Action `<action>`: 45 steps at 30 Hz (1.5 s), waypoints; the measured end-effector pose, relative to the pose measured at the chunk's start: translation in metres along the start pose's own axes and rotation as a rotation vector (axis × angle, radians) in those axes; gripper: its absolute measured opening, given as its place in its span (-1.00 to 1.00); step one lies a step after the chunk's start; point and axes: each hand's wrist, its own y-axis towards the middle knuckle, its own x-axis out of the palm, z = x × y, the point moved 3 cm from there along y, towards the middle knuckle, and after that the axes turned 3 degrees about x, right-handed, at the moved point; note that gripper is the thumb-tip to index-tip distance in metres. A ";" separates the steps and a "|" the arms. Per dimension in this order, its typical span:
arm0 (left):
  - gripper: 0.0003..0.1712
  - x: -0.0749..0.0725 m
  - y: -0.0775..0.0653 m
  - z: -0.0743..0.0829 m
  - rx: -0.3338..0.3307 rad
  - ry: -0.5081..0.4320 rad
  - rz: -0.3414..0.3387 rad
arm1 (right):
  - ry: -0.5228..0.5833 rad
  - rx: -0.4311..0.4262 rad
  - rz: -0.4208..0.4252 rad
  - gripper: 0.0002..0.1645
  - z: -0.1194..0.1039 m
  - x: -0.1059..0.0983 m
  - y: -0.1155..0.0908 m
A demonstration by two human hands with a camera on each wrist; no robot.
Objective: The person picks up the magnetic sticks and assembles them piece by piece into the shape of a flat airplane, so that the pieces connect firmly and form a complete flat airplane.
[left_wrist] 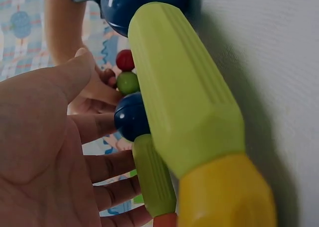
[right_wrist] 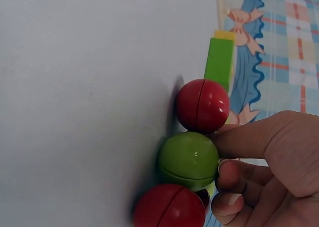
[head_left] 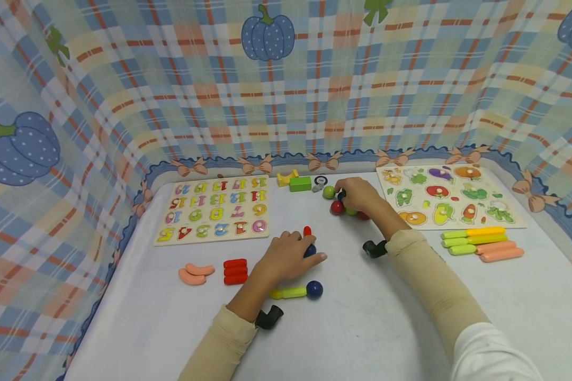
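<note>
My left hand [head_left: 286, 256] lies low over the table with its fingers extended, touching a green stick [left_wrist: 155, 179] capped by a dark blue ball [left_wrist: 132, 117]. A red tip [head_left: 307, 231] pokes out past those fingers. Nearer the wrist is a green-and-yellow stick [left_wrist: 189, 92] with a larger-looking blue ball [head_left: 314, 289] at its end. At the back, the right hand [head_left: 357, 194] pinches a green ball [right_wrist: 188, 159] with thumb and index finger; the thumb tip is hidden. Red balls [right_wrist: 203, 106] flank it on both sides. A small dark thing [head_left: 341, 195] shows at those fingers.
Number board [head_left: 267, 211] stands back left, vegetable board [head_left: 519, 219] back right. Between them are a green block [head_left: 300, 183], a yellow piece [head_left: 287, 178] and another green ball [head_left: 329, 192]. Sausage-like pieces [head_left: 192, 278], red sticks [head_left: 235, 271] and coloured sticks [head_left: 486, 234] lie in front.
</note>
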 end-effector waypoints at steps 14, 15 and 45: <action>-0.25 0.005 0.008 0.001 -0.007 -0.015 0.018 | -0.040 -0.013 0.021 -0.63 -0.004 0.000 0.003; -0.25 0.006 0.008 0.001 -0.008 -0.014 0.020 | -0.043 -0.012 0.023 -0.63 -0.004 0.000 0.003; -0.25 0.011 0.002 0.005 0.007 -0.029 0.078 | 0.471 -0.060 -0.018 -0.70 -0.058 0.030 -0.035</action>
